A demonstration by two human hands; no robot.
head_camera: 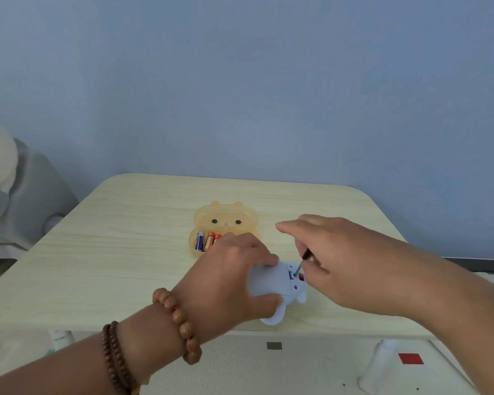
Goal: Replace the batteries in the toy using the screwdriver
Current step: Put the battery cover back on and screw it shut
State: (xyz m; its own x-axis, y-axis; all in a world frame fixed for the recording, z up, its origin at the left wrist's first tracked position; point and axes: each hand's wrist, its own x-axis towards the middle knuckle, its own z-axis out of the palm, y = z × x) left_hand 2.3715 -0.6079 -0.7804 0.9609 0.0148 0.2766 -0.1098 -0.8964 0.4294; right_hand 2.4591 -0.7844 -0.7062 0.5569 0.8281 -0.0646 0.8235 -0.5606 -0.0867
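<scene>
A pale blue animal-shaped toy (271,283) lies on its side near the front edge of the small table (120,246). My left hand (234,277) is wrapped around its body and holds it down. My right hand (342,260) grips a thin dark screwdriver (302,261), whose tip rests in the toy's underside next to a small red part. Behind the hands stands an open orange bear-shaped case (226,220) with several batteries (206,241), one blue and the others orange; my left hand hides part of them.
The table is light wood with rounded corners and stands against a blue wall. A grey and white bundle (15,195) sits off its left side. White table legs (380,363) and a patterned floor show below the front edge.
</scene>
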